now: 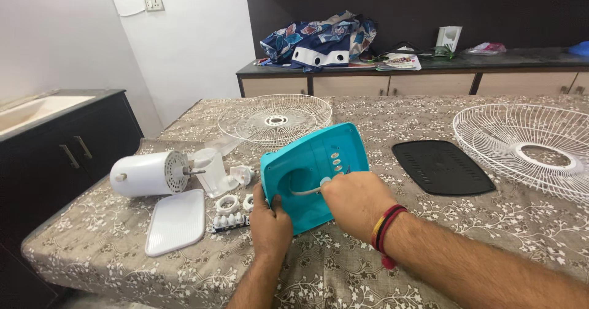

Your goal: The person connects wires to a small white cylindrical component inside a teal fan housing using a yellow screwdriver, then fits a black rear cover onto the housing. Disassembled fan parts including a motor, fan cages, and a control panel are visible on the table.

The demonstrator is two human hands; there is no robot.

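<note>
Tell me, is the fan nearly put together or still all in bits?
Still mostly in bits. Lying apart on the table are two white wire guards, the white motor, a black plate and a white panel. In hand now: the left hand props up the turquoise base while the right hand works at its inside, by a white cable. Nothing looks joined yet.

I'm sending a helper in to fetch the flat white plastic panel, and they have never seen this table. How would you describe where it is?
Start at the table under its patterned brown cloth and go to its near left corner. In front of the white motor housing, left of the left hand, lies the flat white panel. It alone is a plain rounded rectangle; the black panel lies far to the right.
</note>
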